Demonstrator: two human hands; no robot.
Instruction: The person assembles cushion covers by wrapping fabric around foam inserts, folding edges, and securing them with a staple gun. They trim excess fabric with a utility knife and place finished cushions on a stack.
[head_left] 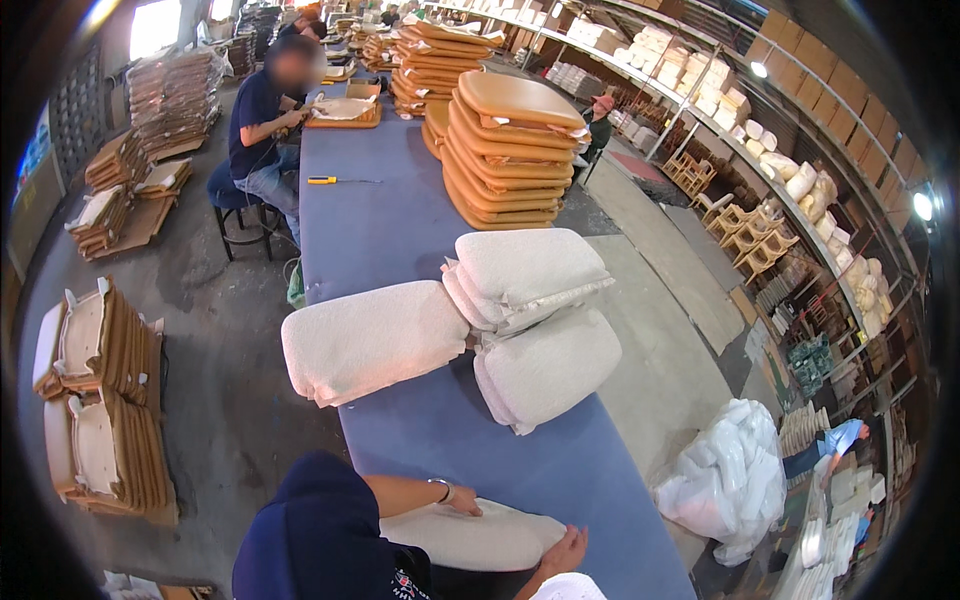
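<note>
Pale cushion stacks (375,335) crowd the blue table (520,455) beyond you, while the near white cushion (480,540) lies lengthwise left to right, your right hand (567,550) clasping its right end, your left hand (463,500) touching its far edge, grip unclear.
</note>
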